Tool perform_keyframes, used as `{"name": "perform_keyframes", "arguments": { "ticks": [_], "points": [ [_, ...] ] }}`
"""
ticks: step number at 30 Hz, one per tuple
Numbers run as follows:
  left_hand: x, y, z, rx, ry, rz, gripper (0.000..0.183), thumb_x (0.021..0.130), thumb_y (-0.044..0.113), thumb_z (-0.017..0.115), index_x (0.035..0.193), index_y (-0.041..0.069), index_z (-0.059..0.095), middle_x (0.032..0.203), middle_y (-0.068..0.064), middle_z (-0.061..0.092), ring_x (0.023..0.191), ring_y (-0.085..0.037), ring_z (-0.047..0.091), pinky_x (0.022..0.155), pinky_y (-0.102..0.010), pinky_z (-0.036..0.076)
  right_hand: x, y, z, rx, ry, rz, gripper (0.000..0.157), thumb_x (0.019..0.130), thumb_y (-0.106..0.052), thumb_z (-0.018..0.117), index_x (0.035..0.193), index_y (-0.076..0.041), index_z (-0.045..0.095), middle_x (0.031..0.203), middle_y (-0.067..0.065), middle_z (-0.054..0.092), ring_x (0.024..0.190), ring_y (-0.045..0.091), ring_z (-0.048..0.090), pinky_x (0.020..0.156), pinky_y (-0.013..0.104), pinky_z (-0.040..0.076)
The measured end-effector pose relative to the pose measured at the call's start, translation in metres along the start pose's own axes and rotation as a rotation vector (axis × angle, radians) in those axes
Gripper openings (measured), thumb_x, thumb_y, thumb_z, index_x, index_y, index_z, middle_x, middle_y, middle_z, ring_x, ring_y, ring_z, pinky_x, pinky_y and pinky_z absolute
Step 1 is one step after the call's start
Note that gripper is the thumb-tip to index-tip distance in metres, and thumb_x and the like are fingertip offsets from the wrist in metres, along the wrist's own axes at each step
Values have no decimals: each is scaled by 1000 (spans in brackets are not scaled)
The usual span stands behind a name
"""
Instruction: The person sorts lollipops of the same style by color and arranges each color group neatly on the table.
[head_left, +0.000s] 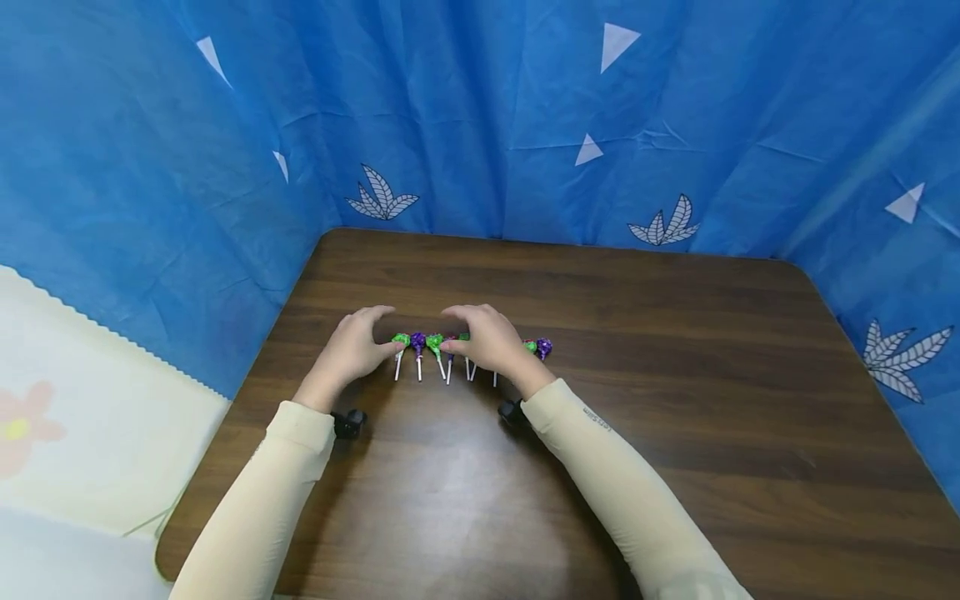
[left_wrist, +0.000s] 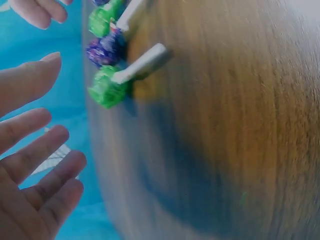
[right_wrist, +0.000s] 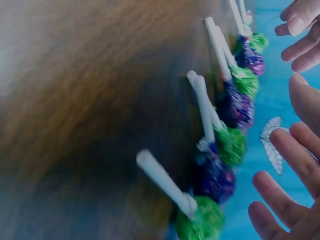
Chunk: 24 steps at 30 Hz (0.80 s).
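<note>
A row of lollipops in green and purple wrappers lies on the table, their white sticks pointing toward the person. At the row's left end is a green lollipop (head_left: 401, 340), beside a purple lollipop (head_left: 417, 341); another purple lollipop (head_left: 544, 347) ends the row on the right. My left hand (head_left: 356, 346) is by the left end, thumb and fingers apart, holding nothing. Over the middle of the row is my right hand (head_left: 487, 340), which hides several candies in the head view. The right wrist view shows its fingers (right_wrist: 285, 150) spread beside green and purple lollipops (right_wrist: 232, 145).
The brown wooden table (head_left: 675, 400) has rounded corners. A blue curtain (head_left: 480, 108) with white triangles and leaf prints hangs behind it and along the sides. Pale cloth (head_left: 90, 467) with a flower print is at the left. Black wrist cameras (head_left: 349, 423) sit under the wrists.
</note>
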<state>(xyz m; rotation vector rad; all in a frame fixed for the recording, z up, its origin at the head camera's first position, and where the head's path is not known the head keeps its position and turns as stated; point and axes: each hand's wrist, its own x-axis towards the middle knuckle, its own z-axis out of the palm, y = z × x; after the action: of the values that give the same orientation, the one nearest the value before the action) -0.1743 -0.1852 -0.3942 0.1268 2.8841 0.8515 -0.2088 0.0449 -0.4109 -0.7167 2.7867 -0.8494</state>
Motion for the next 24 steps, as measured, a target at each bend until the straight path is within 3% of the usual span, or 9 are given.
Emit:
{"name": "perform_keyframes", "arguments": {
  "ticks": [10,17,24],
  "points": [
    [21,-13,12,-119,-73,-28,53,94,20,69,141,5,51,140,-19,56,125,-38,54,103,-51,46,20,1,21,-41,-41,-9,49,90,-37,73,135,-21,61,133,-4,65,129,25,53,113,49,36],
    [30,-12,20,-74,-85,-23,46,93,19,70,135,3,57,131,-19,62,122,-36,58,104,-51,45,22,0,25,-89,-28,-29,41,90,-35,73,128,-21,66,125,-6,69,118,22,57,103,46,41],
    [34,-13,22,-37,-79,-10,28,93,16,69,117,2,67,111,-17,69,104,-32,64,91,-46,50,25,-2,29,-145,-41,-26,32,91,-35,72,121,-25,71,125,-7,69,118,23,57,99,44,43]
  ]
}}
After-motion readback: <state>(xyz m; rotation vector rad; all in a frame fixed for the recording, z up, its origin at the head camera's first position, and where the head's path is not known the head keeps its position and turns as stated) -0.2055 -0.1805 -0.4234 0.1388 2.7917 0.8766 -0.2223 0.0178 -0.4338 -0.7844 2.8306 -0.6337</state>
